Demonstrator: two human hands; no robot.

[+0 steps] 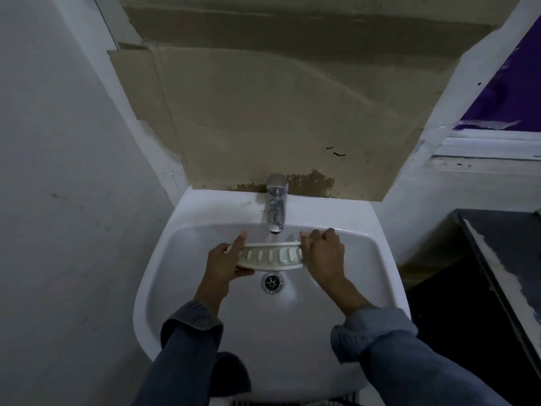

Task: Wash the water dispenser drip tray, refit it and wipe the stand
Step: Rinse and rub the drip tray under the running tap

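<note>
The white slotted drip tray [270,255] is held level over the basin of the white sink [377,259], just under the spout of the chrome tap [276,206]. My left hand [225,260] grips the tray's left end, thumb on top and fingers underneath. At the tray's right end, my right hand [323,252] curls its fingers over the edge. The drain [272,282] lies directly below the tray. I cannot tell whether water is running. The dispenser and its stand are out of sight.
Cardboard [263,112] covers the wall behind the tap, stained near its base. A white wall [58,200] closes in on the left. A dark counter [503,259] stands to the right under a window sill [486,148].
</note>
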